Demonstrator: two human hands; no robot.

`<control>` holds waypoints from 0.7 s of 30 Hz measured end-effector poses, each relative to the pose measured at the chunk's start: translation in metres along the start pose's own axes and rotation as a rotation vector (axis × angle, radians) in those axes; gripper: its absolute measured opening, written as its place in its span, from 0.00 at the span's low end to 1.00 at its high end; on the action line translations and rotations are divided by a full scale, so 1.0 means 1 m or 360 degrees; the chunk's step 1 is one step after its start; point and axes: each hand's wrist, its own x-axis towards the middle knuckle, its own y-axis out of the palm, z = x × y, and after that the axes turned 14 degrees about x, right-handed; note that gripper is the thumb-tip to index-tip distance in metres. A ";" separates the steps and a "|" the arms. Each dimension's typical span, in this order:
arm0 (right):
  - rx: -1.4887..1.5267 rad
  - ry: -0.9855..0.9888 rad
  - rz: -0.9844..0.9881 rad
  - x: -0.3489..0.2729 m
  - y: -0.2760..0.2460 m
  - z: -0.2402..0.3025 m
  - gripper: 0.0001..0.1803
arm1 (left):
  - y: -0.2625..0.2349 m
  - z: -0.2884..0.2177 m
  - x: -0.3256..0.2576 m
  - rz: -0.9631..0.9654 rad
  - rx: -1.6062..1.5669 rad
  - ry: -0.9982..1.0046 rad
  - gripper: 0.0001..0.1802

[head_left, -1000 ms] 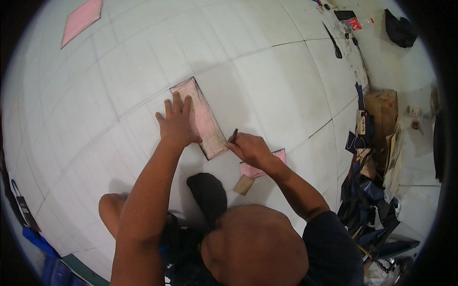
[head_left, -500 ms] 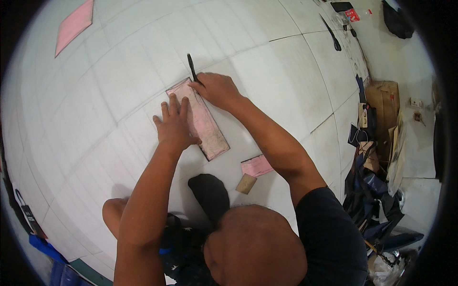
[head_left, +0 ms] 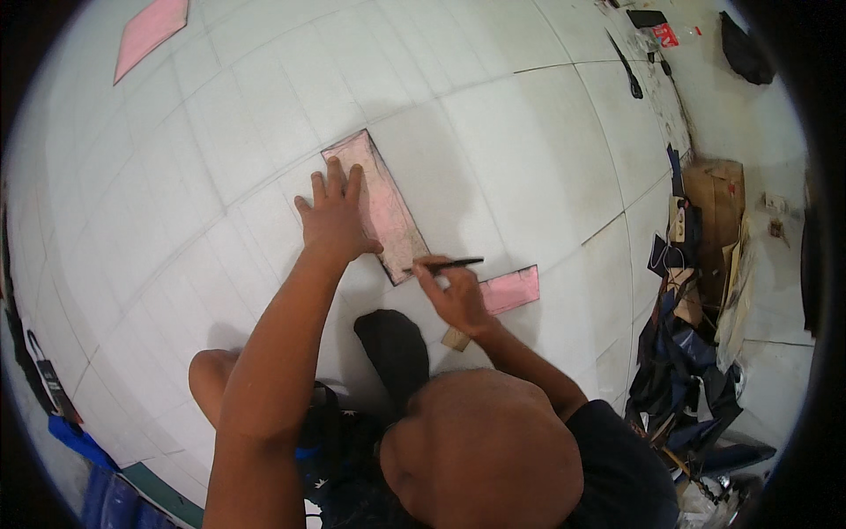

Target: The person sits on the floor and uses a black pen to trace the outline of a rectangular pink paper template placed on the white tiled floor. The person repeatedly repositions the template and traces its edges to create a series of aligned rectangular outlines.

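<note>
My left hand [head_left: 333, 212] lies with fingers spread on a long pink rectangular piece [head_left: 384, 198], pressing it to the white sheet-like surface [head_left: 546, 176]. Dark lines run along the piece's edges. In my right hand [head_left: 462, 298] is a slim black pen [head_left: 460, 263], held at the lower right corner of the piece. Its tip is too small to tell if it touches. Partly behind my right hand lies a smaller pink piece [head_left: 518, 287]. A small tan block [head_left: 455, 339] sits below the hand, partly covered by it.
Another pink piece [head_left: 152, 37] lies far left. At the far right rests a long dark tool [head_left: 627, 70], perhaps scissors. Dark bags and cloth [head_left: 683, 370] and a cardboard box [head_left: 714, 198] crowd the right side. My dark-socked foot [head_left: 389, 348] is close below the pink piece.
My right hand with the pen has come down from the far end of the long pink piece to its near corner. My left hand stays flat on the piece.
</note>
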 end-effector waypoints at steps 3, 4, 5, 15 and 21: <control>0.0053 0.0168 -0.0041 -0.027 0.011 -0.002 0.17 | 0.000 0.001 0.000 0.0005 -0.0023 -0.0006 0.77; 0.0056 0.0105 -0.0057 -0.030 0.013 -0.006 0.17 | 0.000 0.002 -0.001 0.0003 -0.0022 -0.0006 0.77; 0.0060 0.0042 -0.0072 -0.031 0.014 -0.011 0.16 | 0.000 0.002 0.000 0.0002 -0.0022 -0.0008 0.77; -0.0067 -0.0096 -0.0108 -0.032 0.022 -0.014 0.16 | -0.004 -0.001 -0.001 0.0029 -0.0037 -0.0006 0.76; -0.0238 0.0134 -0.0255 -0.031 0.004 -0.025 0.16 | -0.003 0.000 -0.001 0.0030 -0.0036 -0.0006 0.76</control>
